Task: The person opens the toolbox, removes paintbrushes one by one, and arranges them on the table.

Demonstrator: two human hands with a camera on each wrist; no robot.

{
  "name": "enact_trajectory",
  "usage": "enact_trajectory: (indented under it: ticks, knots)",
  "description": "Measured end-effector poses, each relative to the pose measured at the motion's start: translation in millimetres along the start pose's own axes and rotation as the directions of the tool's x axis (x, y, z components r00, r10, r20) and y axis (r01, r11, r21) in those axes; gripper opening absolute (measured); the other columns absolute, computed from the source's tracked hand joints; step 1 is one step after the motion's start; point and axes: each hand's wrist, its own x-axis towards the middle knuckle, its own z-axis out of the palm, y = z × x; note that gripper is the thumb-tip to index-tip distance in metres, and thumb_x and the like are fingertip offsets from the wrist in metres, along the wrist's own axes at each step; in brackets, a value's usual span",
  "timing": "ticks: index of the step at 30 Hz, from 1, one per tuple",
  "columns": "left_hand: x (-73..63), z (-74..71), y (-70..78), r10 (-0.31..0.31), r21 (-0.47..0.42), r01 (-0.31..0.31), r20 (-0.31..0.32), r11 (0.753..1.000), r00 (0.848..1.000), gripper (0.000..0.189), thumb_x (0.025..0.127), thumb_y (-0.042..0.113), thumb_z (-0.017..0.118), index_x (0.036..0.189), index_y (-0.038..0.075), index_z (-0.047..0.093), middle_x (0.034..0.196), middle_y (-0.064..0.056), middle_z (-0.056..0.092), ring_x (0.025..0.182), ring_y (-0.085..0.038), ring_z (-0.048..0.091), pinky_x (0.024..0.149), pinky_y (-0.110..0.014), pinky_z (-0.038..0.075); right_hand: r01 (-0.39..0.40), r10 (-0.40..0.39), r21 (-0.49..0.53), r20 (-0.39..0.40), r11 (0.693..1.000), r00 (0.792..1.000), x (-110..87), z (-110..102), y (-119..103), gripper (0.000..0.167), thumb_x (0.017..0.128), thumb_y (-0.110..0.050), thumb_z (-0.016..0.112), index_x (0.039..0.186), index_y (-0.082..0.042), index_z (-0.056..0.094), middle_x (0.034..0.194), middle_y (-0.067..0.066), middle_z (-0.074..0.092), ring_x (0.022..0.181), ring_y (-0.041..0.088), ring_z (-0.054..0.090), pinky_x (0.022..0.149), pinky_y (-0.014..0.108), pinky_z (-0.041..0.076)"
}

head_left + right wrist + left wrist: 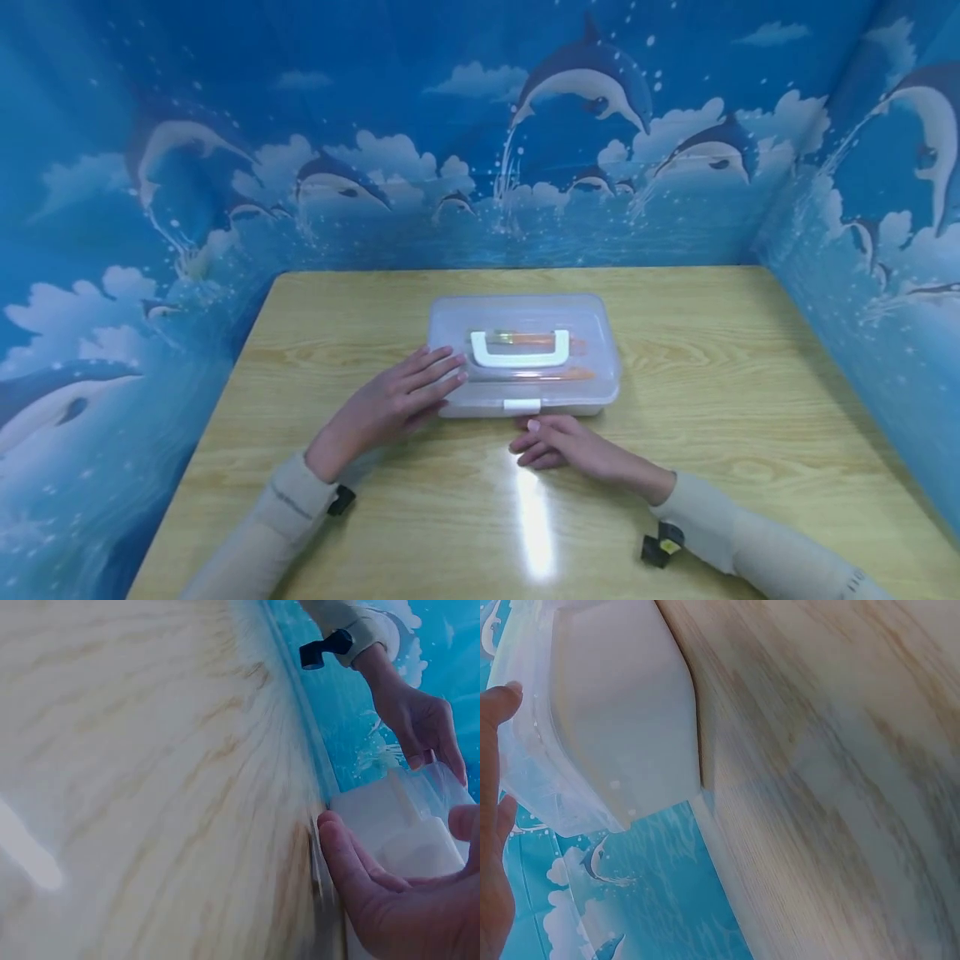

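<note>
Resting flat-fingered on the clear box point(525, 354) lid, left hand point(390, 406); right hand point(558, 444) loosely curled, seemingly gripping nothing.

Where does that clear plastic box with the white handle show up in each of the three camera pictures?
Head: the clear box sits mid-table, the left hand on its left end and the right hand just before its front latch.
Left wrist: it fills the upper left, beside the fingers.
Right wrist: only a corner shows at lower right.
Shared landmark: the wooden table, seen in all three.
</note>
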Motion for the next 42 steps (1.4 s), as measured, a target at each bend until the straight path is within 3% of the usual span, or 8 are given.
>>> enact_trajectory:
  ticks: [5,10,15,19,29,42]
  knots:
    - [0.4,0.5,0.4,-0.003,0.014,0.003,-0.004,1.000,1.000,0.071,0.079,0.012,0.088,0.144,0.010,0.057,0.151,-0.009,0.055,0.140,-0.030,0.050,0.118,-0.048,0.041,-0.046,0.049,0.064,-0.051,0.997,0.998,2.2,-2.8,1.5,0.058,0.110,-0.030,0.040,0.136,0.023,0.043,0.125,0.034,0.064,0.106,0.032,0.071,0.096,0.037,0.060]
    - [-0.3,1.9,0.3,0.005,0.020,-0.004,-0.022,1.000,1.000,0.072,0.078,0.011,0.088,0.143,0.010,0.058,0.150,-0.009,0.056,0.139,-0.030,0.051,0.117,-0.048,0.042,-0.069,0.078,0.135,-0.060,0.988,0.995,4.2,-3.9,1.0,0.066,0.111,-0.038,0.038,0.141,0.021,0.039,0.125,0.034,0.065,0.106,0.033,0.072,0.096,0.039,0.060]
    - [-0.3,3.8,-0.2,0.011,0.014,-0.011,-0.042,1.000,0.999,0.072,0.078,0.009,0.088,0.143,0.009,0.058,0.150,-0.010,0.056,0.139,-0.031,0.051,0.119,-0.048,0.040,-0.082,0.100,0.213,-0.074,0.974,0.992,6.7,-2.6,0.2,0.076,0.110,-0.048,0.034,0.140,0.021,0.038,0.119,0.029,0.069,0.100,0.026,0.075,0.094,0.038,0.061]
    - [-0.5,5.0,0.1,0.010,0.017,-0.009,-0.045,1.000,0.999,0.072,0.077,0.009,0.088,0.143,0.008,0.058,0.151,-0.010,0.055,0.140,-0.032,0.051,0.119,-0.048,0.040,-0.085,0.107,0.248,-0.079,0.965,0.991,8.5,-0.7,-0.3,0.076,0.110,-0.048,0.033,0.139,0.021,0.038,0.116,0.026,0.071,0.096,0.023,0.075,0.094,0.037,0.061]
    - [-0.9,5.9,2.3,-0.006,0.016,0.007,-0.032,1.000,0.999,0.071,0.080,0.007,0.085,0.145,0.008,0.056,0.153,-0.009,0.053,0.141,-0.032,0.049,0.120,-0.047,0.038,-0.097,0.120,0.215,-0.098,0.972,0.988,7.9,-0.3,-0.5,0.073,0.110,-0.049,0.034,0.136,0.019,0.044,0.114,0.022,0.072,0.094,0.022,0.075,0.090,0.038,0.063]
    - [-1.4,7.0,2.5,-0.018,-0.007,0.018,-0.051,1.000,0.999,0.073,0.079,0.005,0.086,0.145,0.008,0.056,0.152,-0.010,0.053,0.141,-0.032,0.048,0.119,-0.050,0.039,-0.150,0.165,0.141,-0.097,0.979,0.982,7.4,-5.7,-7.7,0.067,0.108,-0.045,0.034,0.131,0.015,0.051,0.121,0.024,0.070,0.104,0.027,0.072,0.096,0.040,0.060]
